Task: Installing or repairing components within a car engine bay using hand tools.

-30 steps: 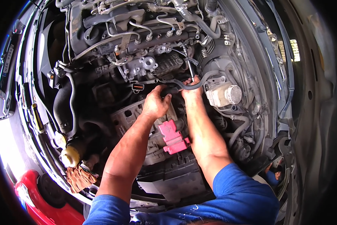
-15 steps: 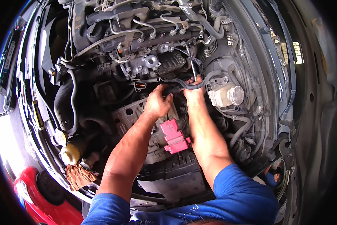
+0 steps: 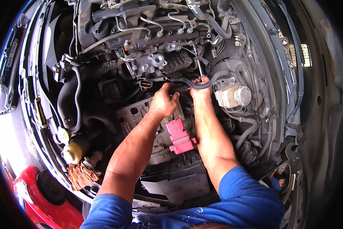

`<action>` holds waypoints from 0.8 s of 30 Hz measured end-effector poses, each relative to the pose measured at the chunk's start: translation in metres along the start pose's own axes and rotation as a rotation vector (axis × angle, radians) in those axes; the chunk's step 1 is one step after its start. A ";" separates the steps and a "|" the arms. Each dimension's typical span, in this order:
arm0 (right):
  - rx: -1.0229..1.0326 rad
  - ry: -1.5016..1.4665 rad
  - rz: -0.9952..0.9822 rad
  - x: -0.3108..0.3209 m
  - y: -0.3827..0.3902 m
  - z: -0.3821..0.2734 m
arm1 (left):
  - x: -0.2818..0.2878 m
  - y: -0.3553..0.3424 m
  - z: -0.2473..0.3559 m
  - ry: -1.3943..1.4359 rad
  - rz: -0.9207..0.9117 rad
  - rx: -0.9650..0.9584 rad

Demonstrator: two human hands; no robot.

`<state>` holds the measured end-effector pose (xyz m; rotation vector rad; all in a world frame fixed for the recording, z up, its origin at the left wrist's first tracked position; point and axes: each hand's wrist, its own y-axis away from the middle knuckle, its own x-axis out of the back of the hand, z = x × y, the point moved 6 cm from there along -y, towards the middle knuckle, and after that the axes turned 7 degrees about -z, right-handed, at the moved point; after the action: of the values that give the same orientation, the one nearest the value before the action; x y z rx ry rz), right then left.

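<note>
The thin black rubber hose is curved and runs deep in the engine bay, between the white plastic reservoir and the engine block. The right hand is closed around its middle, with a slim metal tool rising just above, and the left hand seems to pinch the hose's left end, though the fingers are partly hidden. Compared with a second ago, both hands stay at the same place on the hose; only the view has shifted a little.
</note>
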<state>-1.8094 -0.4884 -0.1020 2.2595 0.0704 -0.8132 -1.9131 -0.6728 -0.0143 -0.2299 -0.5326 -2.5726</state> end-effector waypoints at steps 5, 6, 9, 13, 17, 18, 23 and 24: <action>0.019 0.016 0.079 -0.002 0.005 0.001 | 0.004 0.002 0.000 -0.007 -0.032 0.040; -0.015 -0.002 0.044 -0.005 0.007 0.004 | 0.005 0.003 -0.001 -0.008 -0.037 0.050; -0.010 -0.015 0.053 -0.001 -0.002 0.000 | 0.001 0.001 0.000 0.036 0.008 -0.018; -0.050 0.012 0.084 0.003 -0.002 0.002 | 0.006 0.003 0.014 0.030 -0.008 -0.029; -0.028 0.107 0.048 0.008 -0.005 -0.002 | 0.004 0.010 0.035 0.064 -0.074 -0.082; -0.030 0.078 0.014 0.013 -0.010 -0.005 | 0.001 0.010 0.035 0.103 -0.097 -0.082; 0.011 -0.035 -0.024 0.016 -0.003 0.007 | 0.015 0.012 -0.011 -0.044 0.026 0.057; 0.004 -0.029 -0.022 0.016 0.000 0.009 | 0.016 0.013 -0.016 -0.041 0.030 0.065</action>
<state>-1.8013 -0.4971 -0.1161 2.2540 0.0804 -0.8579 -1.9212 -0.6969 -0.0203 -0.2662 -0.6214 -2.5216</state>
